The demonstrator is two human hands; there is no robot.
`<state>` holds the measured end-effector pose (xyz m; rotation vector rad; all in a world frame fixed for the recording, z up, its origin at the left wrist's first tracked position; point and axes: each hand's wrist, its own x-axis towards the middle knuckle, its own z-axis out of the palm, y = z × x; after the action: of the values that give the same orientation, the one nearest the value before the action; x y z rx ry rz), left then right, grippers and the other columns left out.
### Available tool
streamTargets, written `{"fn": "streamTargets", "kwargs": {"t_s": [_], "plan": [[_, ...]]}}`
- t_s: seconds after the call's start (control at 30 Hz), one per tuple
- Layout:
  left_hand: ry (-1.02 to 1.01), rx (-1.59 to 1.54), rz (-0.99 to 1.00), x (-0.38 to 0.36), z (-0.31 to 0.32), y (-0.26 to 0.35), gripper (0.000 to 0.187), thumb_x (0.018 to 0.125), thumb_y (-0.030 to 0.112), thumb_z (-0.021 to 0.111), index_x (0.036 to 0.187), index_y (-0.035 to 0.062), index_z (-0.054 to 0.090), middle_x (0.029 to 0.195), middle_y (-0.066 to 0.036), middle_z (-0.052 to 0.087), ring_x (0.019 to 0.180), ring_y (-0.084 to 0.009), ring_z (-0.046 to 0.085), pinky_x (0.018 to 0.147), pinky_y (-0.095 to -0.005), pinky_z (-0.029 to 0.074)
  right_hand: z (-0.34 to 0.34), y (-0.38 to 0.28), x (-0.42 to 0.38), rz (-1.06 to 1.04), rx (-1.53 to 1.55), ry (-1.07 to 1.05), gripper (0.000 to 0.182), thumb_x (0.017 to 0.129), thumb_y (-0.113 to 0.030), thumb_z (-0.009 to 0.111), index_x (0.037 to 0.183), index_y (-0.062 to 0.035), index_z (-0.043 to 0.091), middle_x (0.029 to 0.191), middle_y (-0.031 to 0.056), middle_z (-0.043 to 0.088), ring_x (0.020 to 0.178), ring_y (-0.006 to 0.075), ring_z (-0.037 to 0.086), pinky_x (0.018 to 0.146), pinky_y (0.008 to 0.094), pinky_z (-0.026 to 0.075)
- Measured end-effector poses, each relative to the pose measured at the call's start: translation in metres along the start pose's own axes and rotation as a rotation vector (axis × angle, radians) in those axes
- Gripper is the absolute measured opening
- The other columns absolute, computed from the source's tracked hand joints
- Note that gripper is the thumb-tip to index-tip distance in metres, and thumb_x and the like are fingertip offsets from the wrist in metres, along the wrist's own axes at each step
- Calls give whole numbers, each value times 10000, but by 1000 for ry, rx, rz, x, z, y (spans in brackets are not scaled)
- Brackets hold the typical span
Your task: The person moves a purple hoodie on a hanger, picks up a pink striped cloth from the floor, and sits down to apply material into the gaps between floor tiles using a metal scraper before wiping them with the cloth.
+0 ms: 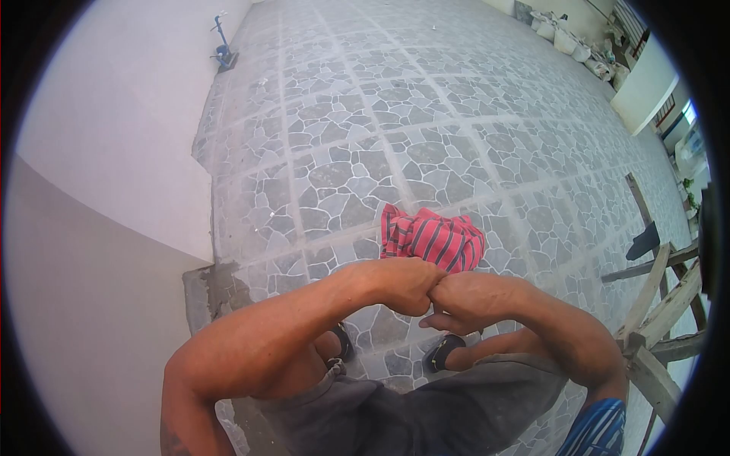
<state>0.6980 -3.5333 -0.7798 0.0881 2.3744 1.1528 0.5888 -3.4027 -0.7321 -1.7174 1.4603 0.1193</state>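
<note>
My left hand (411,286) and my right hand (473,301) meet in front of my body, both closed, knuckles touching or nearly so. A red cloth with dark stripes (437,237), bunched and creased like a piece of clothing, comes out just beyond my fists. My fingers appear closed on its near edge, though the grip itself is hidden behind the backs of my hands. The thumb side of my right hand points toward me.
Grey stone-patterned floor tiles (334,163) spread ahead. A white wall (114,114) runs along the left, with a blue pipe (220,34) near it. Wooden trestle pieces (654,342) stand close on the right. Several sacks (564,39) lie far right.
</note>
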Motion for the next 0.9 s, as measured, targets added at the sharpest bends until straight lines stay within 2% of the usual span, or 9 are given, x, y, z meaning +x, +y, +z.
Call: {"fn": "streamTargets", "kwargs": {"t_s": [0.13, 0.23, 0.43, 0.53, 0.9], "plan": [[3, -15, 12, 0, 0, -1, 593, 719, -15, 531, 1311, 6, 563, 1014, -265, 697, 1002, -413, 666, 854, -460, 509, -1, -1, 0, 8, 7, 1, 323, 952, -292, 622, 1003, 25, 651, 879, 236, 687, 907, 414, 663, 816, 483, 515], [13, -20, 19, 1, 2, -4, 585, 720, -12, 534, 1304, 2, 565, 1003, -264, 699, 990, -414, 668, 849, -462, 510, 11, 9, 1, -79, -7, 132, 461, 967, -358, 614, 715, 22, 672, 689, 185, 651, 721, 376, 645, 686, 459, 497], [14, -7, 13, -2, -2, 3, 560, 729, -2, 544, 1289, -6, 569, 998, -262, 700, 982, -415, 670, 843, -466, 513, 11, 10, 1, -75, -7, 122, 463, 970, -362, 611, 718, 21, 676, 692, 187, 652, 726, 377, 646, 689, 459, 498], [14, -13, 13, -3, -2, 3, 554, 730, 0, 548, 1283, -6, 572, 1002, -261, 700, 988, -414, 670, 847, -464, 513, -1, -1, -1, 14, 1, -10, 342, 958, -300, 618, 989, 39, 645, 868, 242, 683, 899, 415, 663, 809, 486, 515], [20, -33, 35, -2, -1, 1, 543, 727, -5, 550, 1269, -6, 580, 1020, -260, 699, 1013, -416, 662, 863, -464, 510, 1, 2, 0, -10, -4, 8, 346, 960, -304, 612, 1000, 38, 643, 880, 244, 685, 911, 419, 663, 819, 487, 517]]}}
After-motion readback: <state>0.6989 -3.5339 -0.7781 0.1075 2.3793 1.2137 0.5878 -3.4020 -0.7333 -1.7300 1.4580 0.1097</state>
